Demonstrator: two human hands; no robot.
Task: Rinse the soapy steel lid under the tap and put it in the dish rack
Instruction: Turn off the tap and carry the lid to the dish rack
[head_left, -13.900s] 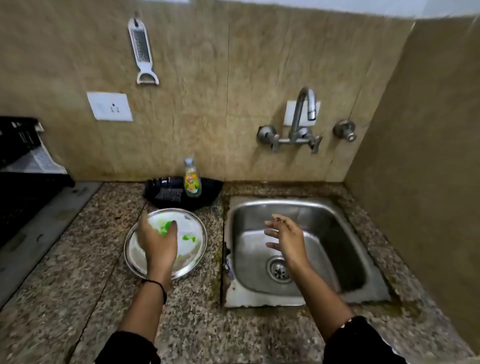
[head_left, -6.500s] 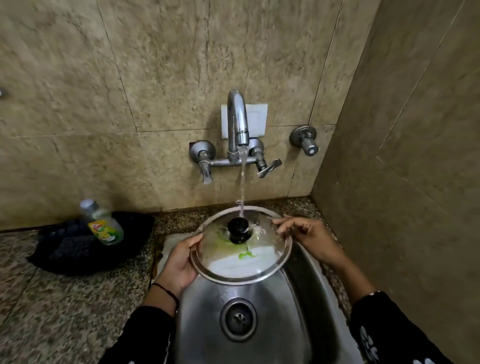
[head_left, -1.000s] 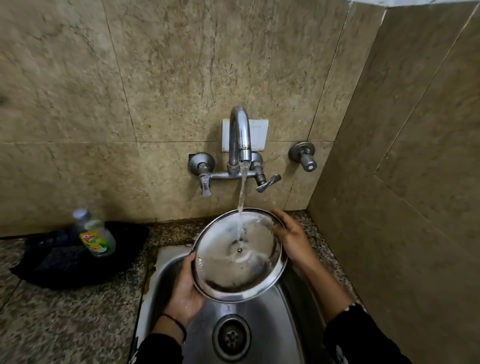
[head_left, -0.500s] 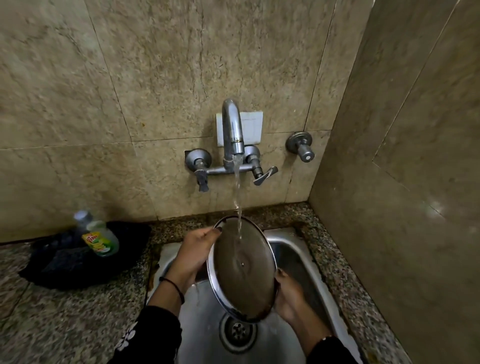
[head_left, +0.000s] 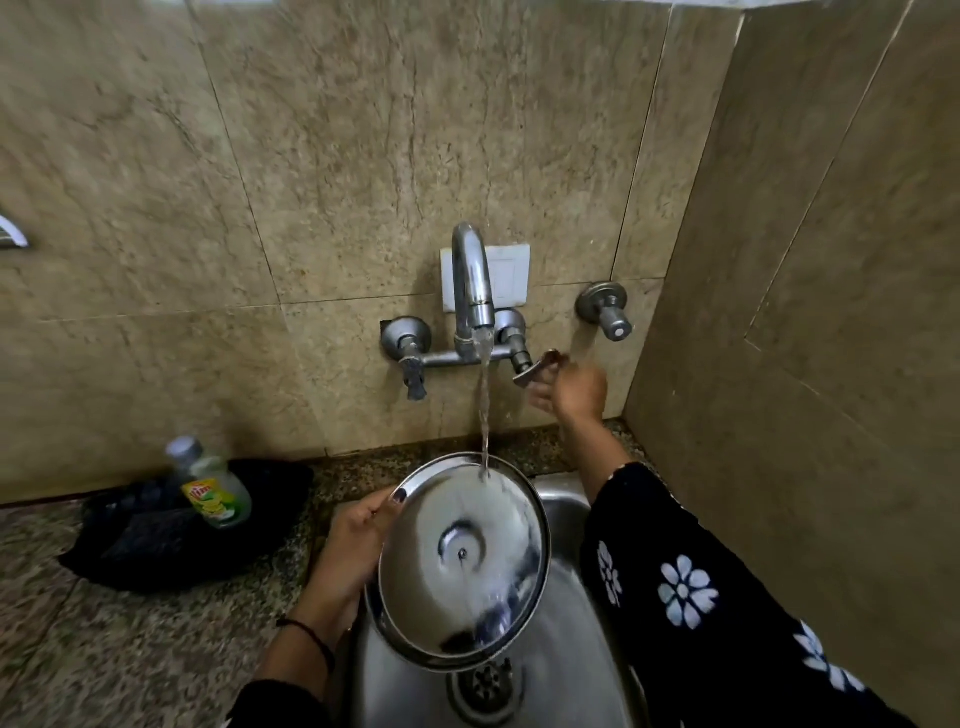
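Blurring right hand (head_left: 571, 389) at tap lever (head_left: 535, 370)

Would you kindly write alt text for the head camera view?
A left hand holds a round steel lid, underside up, beneath running water from a chrome wall tap over a steel sink. The right hand reaches to the tap's right lever handle.

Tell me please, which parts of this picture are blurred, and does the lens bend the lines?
Head view: the right hand at the tap lever is motion-blurred, and the counter is soft; the steel lid in the left hand stays fairly sharp, with glare. Wide-angle distortion curves the tile joints.
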